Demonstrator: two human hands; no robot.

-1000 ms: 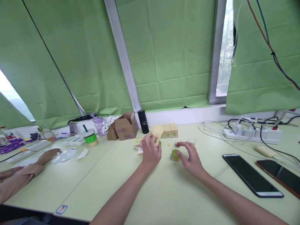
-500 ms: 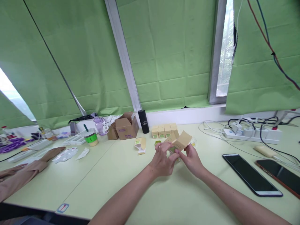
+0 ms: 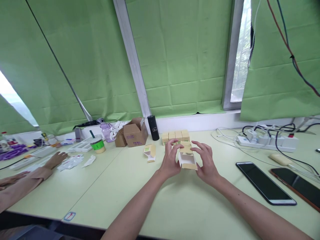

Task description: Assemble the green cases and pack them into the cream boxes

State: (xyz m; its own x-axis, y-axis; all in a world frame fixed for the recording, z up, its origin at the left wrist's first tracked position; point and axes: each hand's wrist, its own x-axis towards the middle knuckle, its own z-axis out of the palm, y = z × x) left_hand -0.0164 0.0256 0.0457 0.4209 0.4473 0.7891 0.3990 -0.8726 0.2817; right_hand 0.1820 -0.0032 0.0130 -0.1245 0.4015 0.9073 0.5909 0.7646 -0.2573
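Between my two hands is a small tan cardboard box [image 3: 188,160] with its near end open, showing a white inside. My left hand [image 3: 171,159] grips its left side, fingers bent over the top. On the opposite side my right hand [image 3: 205,160] holds it, thumb low and fingertips at the upper edge. Several closed small boxes [image 3: 176,136] stand in a row just behind my hands. To the left, another small open box [image 3: 149,153] lies on the table with its flap out.
A black bottle [image 3: 153,128] and a brown carton [image 3: 135,133] stand at the back. Right are a phone [image 3: 265,183], a second phone [image 3: 297,186] and a white power strip [image 3: 268,143] with cables. A cup with a straw [image 3: 98,146] and a co-worker's hand [image 3: 55,160] are left.
The small box has been turned so its open end faces me, and its raised flap no longer sticks up. My hands have shifted to either side of it. The co-worker's hand has moved slightly.
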